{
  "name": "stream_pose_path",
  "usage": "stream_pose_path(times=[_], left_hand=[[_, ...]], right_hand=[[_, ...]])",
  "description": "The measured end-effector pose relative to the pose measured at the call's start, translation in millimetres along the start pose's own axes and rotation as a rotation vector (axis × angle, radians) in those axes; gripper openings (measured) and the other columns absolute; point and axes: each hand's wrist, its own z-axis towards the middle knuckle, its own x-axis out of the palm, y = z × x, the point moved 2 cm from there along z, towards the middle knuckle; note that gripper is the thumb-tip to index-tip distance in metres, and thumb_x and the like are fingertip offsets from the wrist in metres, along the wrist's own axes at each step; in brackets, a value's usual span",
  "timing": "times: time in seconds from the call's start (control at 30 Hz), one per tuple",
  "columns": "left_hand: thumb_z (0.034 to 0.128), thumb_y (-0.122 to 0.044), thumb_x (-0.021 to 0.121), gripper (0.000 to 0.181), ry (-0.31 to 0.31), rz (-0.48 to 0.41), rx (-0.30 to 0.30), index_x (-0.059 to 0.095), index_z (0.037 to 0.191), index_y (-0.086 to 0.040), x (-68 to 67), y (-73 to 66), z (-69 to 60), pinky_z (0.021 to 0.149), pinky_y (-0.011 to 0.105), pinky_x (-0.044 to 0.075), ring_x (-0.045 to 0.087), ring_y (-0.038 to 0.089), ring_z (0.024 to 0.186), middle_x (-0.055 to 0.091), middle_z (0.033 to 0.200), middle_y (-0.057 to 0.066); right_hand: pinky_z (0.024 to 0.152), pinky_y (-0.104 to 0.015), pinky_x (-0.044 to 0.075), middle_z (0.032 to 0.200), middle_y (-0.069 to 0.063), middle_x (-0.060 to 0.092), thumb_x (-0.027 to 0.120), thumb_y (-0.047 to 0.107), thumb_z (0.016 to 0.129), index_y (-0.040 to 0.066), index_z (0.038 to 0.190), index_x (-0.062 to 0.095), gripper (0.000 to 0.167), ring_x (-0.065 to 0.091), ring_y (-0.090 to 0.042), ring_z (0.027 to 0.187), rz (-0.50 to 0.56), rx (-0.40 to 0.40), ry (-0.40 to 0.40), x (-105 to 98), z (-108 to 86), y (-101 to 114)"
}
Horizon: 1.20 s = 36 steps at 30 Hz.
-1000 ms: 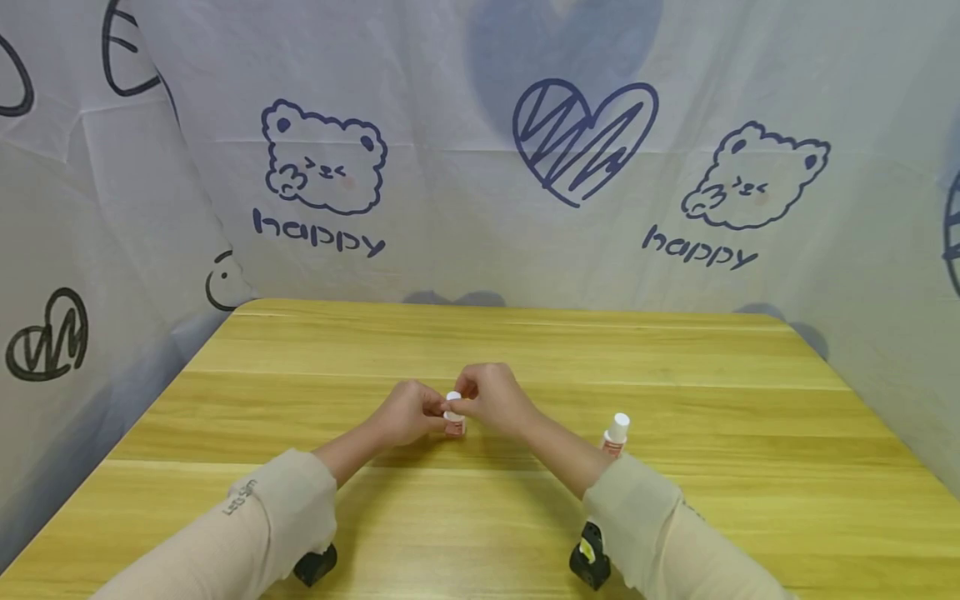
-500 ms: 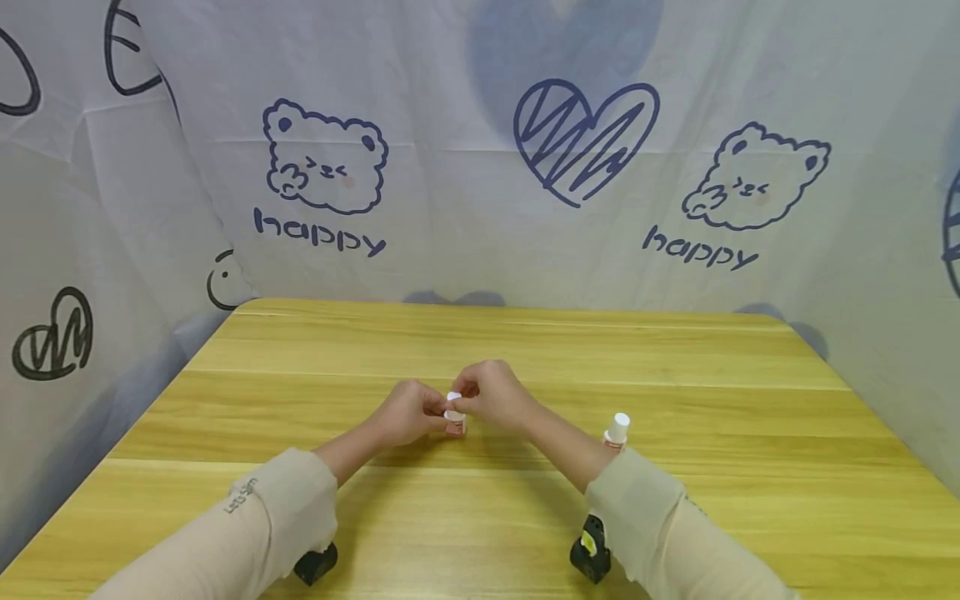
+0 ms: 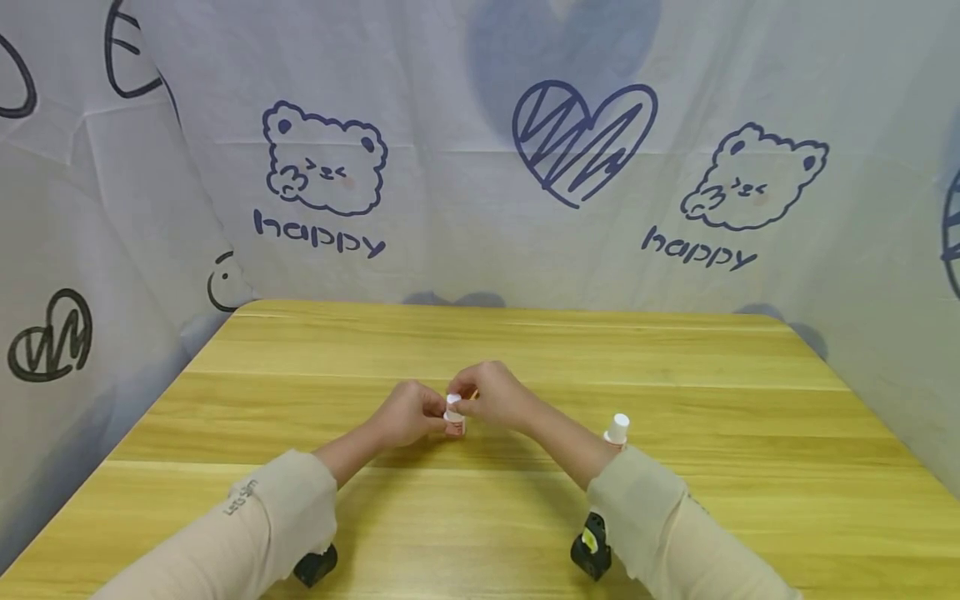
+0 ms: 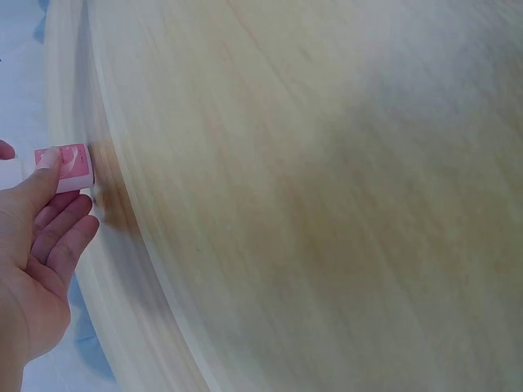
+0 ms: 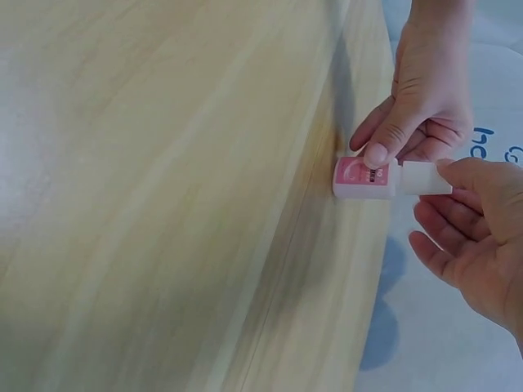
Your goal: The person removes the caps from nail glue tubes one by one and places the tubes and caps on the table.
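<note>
Pinching the pink-labelled bottle (image 5: 360,190) by its flat-looking side, the left hand (image 3: 405,415) keeps its thumb on the label. The right hand (image 3: 497,400) pinches the white cap (image 5: 423,177), a smooth short cylinder, between thumb and fingers. This bottle stands upright near the middle of the table (image 3: 465,525), whose yellow surface has long streaks of wood grain. The junction of cap and neck is small in view, so I cannot say how tightly they sit together. To the right, well apart, a second bottle (image 3: 617,430) shows its similar white cap; the sleeve (image 3: 637,508) hides its lower part. Behind hangs a creased pale cloth (image 3: 450,225) with drawn bears and hearts.
</note>
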Motion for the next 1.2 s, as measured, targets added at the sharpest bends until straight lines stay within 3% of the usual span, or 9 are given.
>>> stream_pose_path(times=[0.27, 0.43, 0.8, 0.9, 1.2], left_hand=[[0.0793, 0.002, 0.069, 0.005, -0.017, -0.003, 0.013, 0.071, 0.078, 0.006, -0.6, 2.0, 1.2, 0.058, 0.017, 0.051, 0.068, 0.017, 0.070, 0.072, 0.075, 0.015], [0.0796, 0.003, 0.068, 0.005, -0.012, -0.013, 0.009, 0.071, 0.080, 0.006, -0.3, 1.5, 1.3, 0.061, 0.019, 0.053, 0.069, 0.020, 0.073, 0.072, 0.077, 0.015], [0.0798, 0.000, 0.069, 0.006, -0.009, -0.026, -0.021, 0.072, 0.082, 0.005, 0.2, 0.1, 0.6, 0.062, 0.019, 0.053, 0.069, 0.018, 0.074, 0.072, 0.079, 0.014], [0.0802, -0.002, 0.069, 0.008, -0.005, -0.016, -0.003, 0.072, 0.084, 0.005, -0.2, 0.1, 0.5, 0.062, 0.019, 0.053, 0.069, 0.018, 0.074, 0.072, 0.079, 0.014], [0.0800, -0.004, 0.070, 0.008, -0.005, -0.013, -0.014, 0.072, 0.081, 0.004, -0.4, 0.2, 0.2, 0.060, 0.018, 0.051, 0.068, 0.015, 0.071, 0.072, 0.077, 0.013]], right_hand=[[0.060, -0.015, 0.045, 0.074, -0.007, 0.067, 0.074, 0.009, 0.078, 0.000, 0.079, 0.066, 0.012, 0.055, -0.009, 0.066, 0.009, 0.074, -0.159, 7.9, -2.0, -3.2], [0.056, -0.014, 0.043, 0.071, -0.007, 0.067, 0.075, 0.009, 0.077, 0.001, 0.074, 0.065, 0.013, 0.053, -0.007, 0.063, 0.022, 0.077, -0.193, 10.7, -2.4, -4.2], [0.061, -0.014, 0.046, 0.075, -0.008, 0.068, 0.070, 0.005, 0.080, 0.000, 0.080, 0.067, 0.006, 0.060, -0.010, 0.068, 0.016, 0.062, -0.121, 7.9, -1.3, -2.4], [0.062, -0.016, 0.047, 0.076, -0.008, 0.069, 0.068, 0.004, 0.082, -0.001, 0.082, 0.068, 0.004, 0.060, -0.010, 0.070, 0.012, 0.045, -0.099, 7.0, -1.3, -2.2], [0.070, -0.020, 0.049, 0.086, -0.010, 0.070, 0.066, 0.006, 0.083, -0.002, 0.092, 0.068, 0.012, 0.062, -0.016, 0.079, 0.016, 0.049, -0.088, 8.1, -0.7, -3.4]])
